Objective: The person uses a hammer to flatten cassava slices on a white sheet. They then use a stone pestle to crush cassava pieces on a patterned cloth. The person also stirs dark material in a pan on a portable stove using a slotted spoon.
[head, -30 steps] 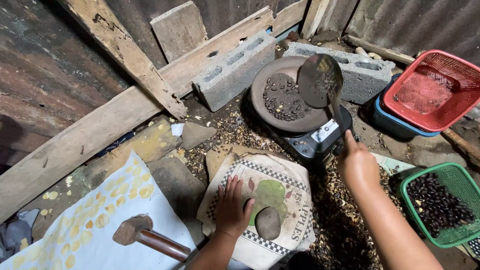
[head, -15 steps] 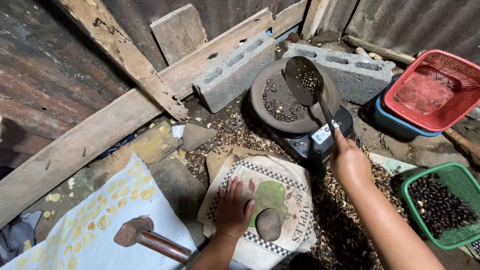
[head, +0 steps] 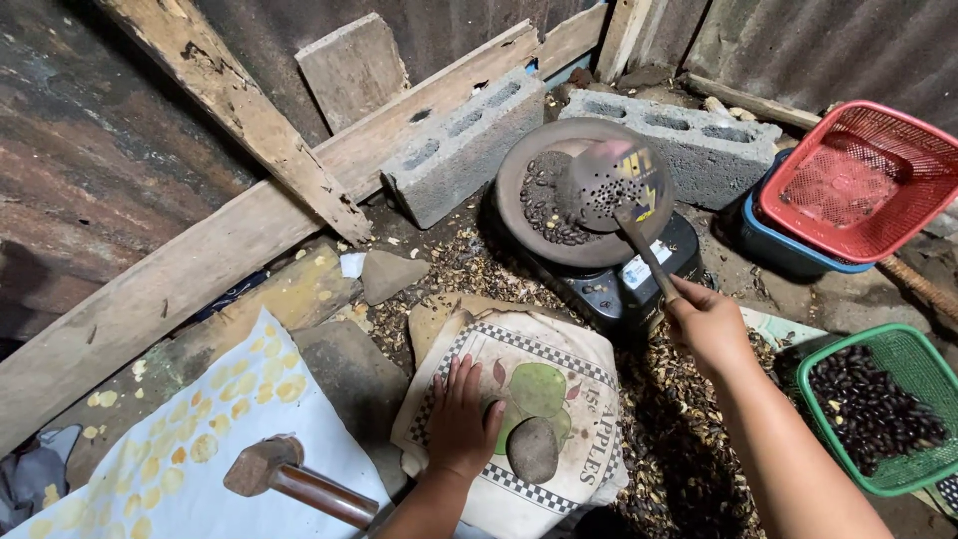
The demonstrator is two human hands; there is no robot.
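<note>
My right hand (head: 711, 324) grips the perforated metal skimmer (head: 614, 185) over the round dark pan (head: 519, 175) of seeds at twelve o'clock — draining there; left hand (head: 464, 419) lies open, pinning the printed cardboard (head: 559, 349).

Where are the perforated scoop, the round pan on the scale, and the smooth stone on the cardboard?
perforated scoop (head: 611, 185), head view, middle of its holed bowl.
round pan (head: 529, 225), head view, left part of its inside, by the dark seeds.
smooth stone (head: 532, 451), head view, centre of its top face.
</note>
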